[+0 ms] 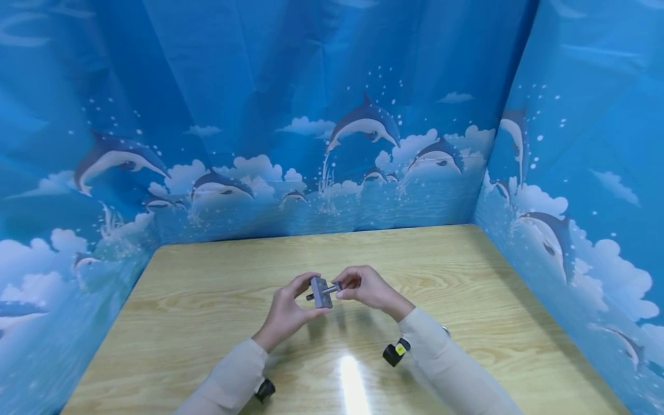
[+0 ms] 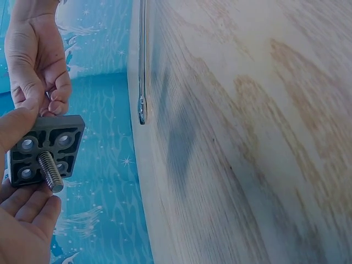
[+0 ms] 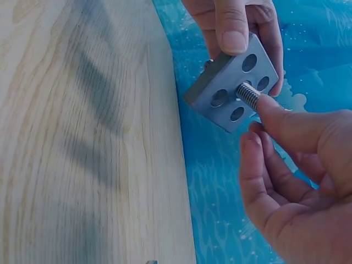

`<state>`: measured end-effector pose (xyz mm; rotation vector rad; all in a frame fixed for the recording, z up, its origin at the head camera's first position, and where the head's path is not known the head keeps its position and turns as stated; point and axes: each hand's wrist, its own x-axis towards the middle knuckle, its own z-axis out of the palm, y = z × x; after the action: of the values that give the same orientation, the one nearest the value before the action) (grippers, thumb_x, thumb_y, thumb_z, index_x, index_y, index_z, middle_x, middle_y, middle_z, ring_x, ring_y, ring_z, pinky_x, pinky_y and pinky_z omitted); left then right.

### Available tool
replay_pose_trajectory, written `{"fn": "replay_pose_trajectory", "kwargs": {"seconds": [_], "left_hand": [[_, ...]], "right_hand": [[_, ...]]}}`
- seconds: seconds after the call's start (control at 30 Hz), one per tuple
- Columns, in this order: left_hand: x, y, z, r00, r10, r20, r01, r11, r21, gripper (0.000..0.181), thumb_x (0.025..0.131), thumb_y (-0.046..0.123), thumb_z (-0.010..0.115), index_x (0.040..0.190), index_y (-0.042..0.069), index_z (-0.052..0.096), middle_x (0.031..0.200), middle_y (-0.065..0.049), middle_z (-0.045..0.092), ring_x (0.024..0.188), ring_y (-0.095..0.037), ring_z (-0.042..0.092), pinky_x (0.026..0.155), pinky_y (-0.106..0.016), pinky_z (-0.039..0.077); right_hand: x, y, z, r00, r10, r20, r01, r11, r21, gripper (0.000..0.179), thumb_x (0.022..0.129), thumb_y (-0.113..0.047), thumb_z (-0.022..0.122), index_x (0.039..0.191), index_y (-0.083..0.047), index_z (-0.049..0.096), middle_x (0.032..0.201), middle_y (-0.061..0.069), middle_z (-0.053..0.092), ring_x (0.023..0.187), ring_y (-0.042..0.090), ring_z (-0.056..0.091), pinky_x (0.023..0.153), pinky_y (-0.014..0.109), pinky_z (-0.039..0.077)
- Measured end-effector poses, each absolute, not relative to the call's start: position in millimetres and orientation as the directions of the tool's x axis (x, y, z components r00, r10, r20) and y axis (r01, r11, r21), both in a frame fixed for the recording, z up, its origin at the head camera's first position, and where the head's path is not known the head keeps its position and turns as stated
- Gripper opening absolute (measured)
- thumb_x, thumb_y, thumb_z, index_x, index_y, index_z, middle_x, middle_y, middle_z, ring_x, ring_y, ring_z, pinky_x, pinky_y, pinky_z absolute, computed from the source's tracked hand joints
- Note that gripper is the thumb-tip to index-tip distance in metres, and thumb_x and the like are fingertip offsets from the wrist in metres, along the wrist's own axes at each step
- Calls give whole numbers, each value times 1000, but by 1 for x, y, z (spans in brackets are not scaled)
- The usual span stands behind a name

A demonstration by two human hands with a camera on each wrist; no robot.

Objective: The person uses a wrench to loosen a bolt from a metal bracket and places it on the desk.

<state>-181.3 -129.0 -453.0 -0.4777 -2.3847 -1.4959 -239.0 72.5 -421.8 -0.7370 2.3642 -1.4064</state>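
A grey square plate [image 1: 321, 293] with several round holes is held above the table by my left hand [image 1: 287, 308], thumb and fingers on opposite edges. Through its centre runs a threaded bolt [image 3: 248, 94], sticking out on both faces. My right hand [image 1: 369, 289] pinches one end of this bolt between thumb and fingertips, which hide that end. The left wrist view shows the plate's ribbed face, with the bolt's free threaded end [image 2: 50, 173] pointing out. In the right wrist view the opposite face looks smooth.
Beneath both hands is a light wood-grain table [image 1: 218, 276]. A long shiny metal tool [image 2: 142, 82] lies on it, mostly hidden by the right sleeve [image 1: 441, 346] in the head view. Blue dolphin-printed curtains [image 1: 270, 115] stand behind and at the sides.
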Motion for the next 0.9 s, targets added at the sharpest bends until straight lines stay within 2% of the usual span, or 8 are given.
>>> {"fn": "replay_pose_trajectory", "kwargs": {"seconds": [0.13, 0.23, 0.37, 0.5, 0.6, 0.77, 0.9], "left_hand": [[-181, -129, -454, -911, 121, 395, 407, 429, 806, 68, 60, 26, 81, 121, 23, 50, 118, 4, 56, 110, -11, 52, 93, -30, 44], [-181, -130, -454, -908, 123, 401, 412, 436, 800, 69, 60, 26, 81, 121, 26, 49, 119, 4, 56, 109, -10, 52, 93, -30, 45], [-182, -130, -455, -899, 129, 419, 431, 436, 790, 69, 59, 26, 81, 121, 26, 49, 119, 1, 56, 109, -11, 52, 92, -29, 45], [-182, -131, -455, -896, 130, 424, 435, 439, 786, 69, 60, 28, 81, 121, 25, 49, 119, 2, 56, 110, -10, 52, 92, -27, 45], [-182, -130, -455, -897, 132, 421, 434, 438, 787, 69, 60, 29, 80, 121, 24, 49, 120, 4, 55, 110, -10, 52, 92, -26, 45], [-182, -130, -455, -899, 136, 416, 431, 436, 790, 71, 59, 29, 81, 122, 20, 50, 121, 3, 55, 110, -12, 52, 92, -27, 44], [-182, -131, -456, -901, 139, 410, 428, 431, 794, 70, 60, 28, 81, 122, 20, 50, 120, 4, 55, 110, -11, 52, 93, -28, 44]], "right_hand": [[-238, 73, -421, -800, -597, -65, -209, 378, -902, 36, 81, -27, 64, 112, -9, 58, 92, 6, 62, 82, 21, 58, 72, 37, 52], [-237, 72, -420, -791, -599, -122, -139, 370, -919, 44, 87, -39, 53, 114, -4, 56, 96, 10, 62, 88, 27, 59, 79, 41, 52], [-236, 71, -420, -812, -554, -183, -53, 382, -923, 60, 89, -53, 39, 96, 2, 62, 85, 12, 65, 83, 33, 61, 75, 42, 53], [-235, 68, -420, -822, -518, -236, 4, 410, -912, 72, 87, -60, 34, 84, 5, 65, 73, 11, 66, 70, 31, 63, 66, 44, 54], [-232, 66, -416, -826, -504, -252, 18, 423, -906, 71, 88, -58, 34, 82, 6, 65, 70, 11, 65, 64, 26, 63, 60, 39, 55], [-225, 64, -402, -831, -496, -252, 26, 418, -908, 55, 92, -44, 41, 75, 2, 65, 73, 19, 64, 59, 21, 61, 51, 26, 53], [-232, 64, -414, -839, -486, -244, 20, 421, -907, 50, 87, -47, 48, 76, -1, 64, 72, 16, 64, 56, 16, 58, 52, 27, 53]]}}
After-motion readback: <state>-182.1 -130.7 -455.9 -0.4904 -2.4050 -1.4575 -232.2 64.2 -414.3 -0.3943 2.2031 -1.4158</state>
